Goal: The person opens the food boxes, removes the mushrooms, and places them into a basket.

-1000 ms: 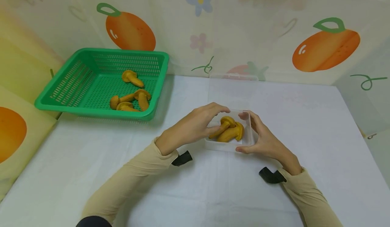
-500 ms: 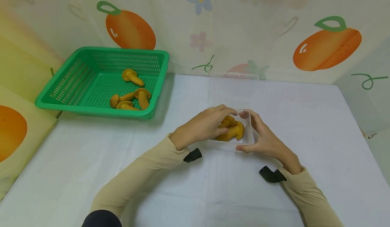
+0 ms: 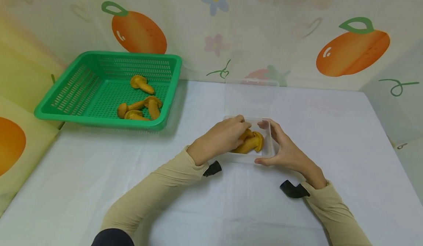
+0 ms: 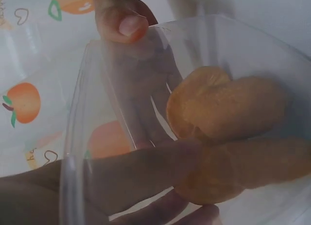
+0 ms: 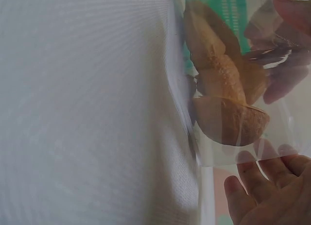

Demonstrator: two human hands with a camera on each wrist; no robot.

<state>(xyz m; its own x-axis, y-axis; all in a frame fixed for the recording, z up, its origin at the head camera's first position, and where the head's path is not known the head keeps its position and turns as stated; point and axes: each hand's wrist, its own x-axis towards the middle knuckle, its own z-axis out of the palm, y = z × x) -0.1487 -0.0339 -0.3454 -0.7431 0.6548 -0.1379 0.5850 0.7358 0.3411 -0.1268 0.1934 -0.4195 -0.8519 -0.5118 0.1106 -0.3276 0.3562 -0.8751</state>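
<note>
A clear plastic box (image 3: 242, 158) stands on the white table with two brown-yellow mushrooms in it. My right hand (image 3: 286, 152) grips the box's right end, thumb at the front wall and fingers round the back. From the left, my left hand (image 3: 224, 137) reaches over the rim, fingers bent down into the box. They pinch the left mushroom (image 3: 246, 133), which the hand partly covers. Beside it lies the other mushroom (image 3: 253, 143), its cap to the right. Through the wall in the left wrist view, left fingers meet a mushroom cap (image 4: 209, 186).
The box's clear lid (image 3: 251, 99) lies folded back behind it. A green slotted basket (image 3: 99, 119) at the back left holds several more mushrooms (image 3: 142, 84). A fruit-printed cloth (image 3: 271, 25) hangs behind the table.
My left hand has moved right and down into the box, and its fingers have curled onto the left mushroom. My right hand has kept its hold on the box.
</note>
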